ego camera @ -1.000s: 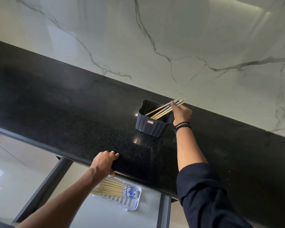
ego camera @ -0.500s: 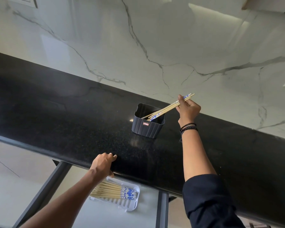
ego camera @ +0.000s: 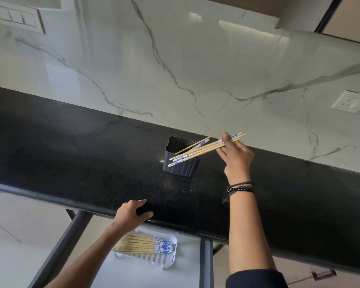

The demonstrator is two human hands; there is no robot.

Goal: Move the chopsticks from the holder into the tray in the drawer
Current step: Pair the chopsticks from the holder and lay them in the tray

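Two hard surfaces fill the scene: a black speckled stone countertop [ego camera: 92, 163] running across the view, and behind it a glossy white marble wall [ego camera: 175, 59] veined with grey. A switch panel [ego camera: 15, 16] sits on the wall at the upper left and a white socket [ego camera: 349, 101] at the right, while the underside of a brown wall cabinet [ego camera: 320, 11] shows at the top right. Below the counter's front edge, a drawer [ego camera: 206, 267] with dark rails stands open. In it lies a white slotted tray [ego camera: 168, 262], partly hidden by the counter edge and the left forearm. The stored chopsticks [ego camera: 141, 245] lie side by side in it, their blue-and-white patterned ends pointing right. A dark ribbed holder [ego camera: 181, 167] stands upright on the counter near the wall, with a leaning chopstick [ego camera: 193, 145] propped against its rim. The right hand [ego camera: 236, 155], bracelets [ego camera: 240, 189] at its wrist and a dark sleeve [ego camera: 256, 279] pushed up the forearm, pinches a small bundle of chopsticks [ego camera: 197, 151] between thumb and fingers. They are pale bamboo, with blue patterned ends showing at both ends of the bundle. They slant from the hand down across the holder's mouth, though contact with it cannot be judged. The left hand [ego camera: 131, 213] grips the counter's front edge, fingers bent on top and thumb along the face.
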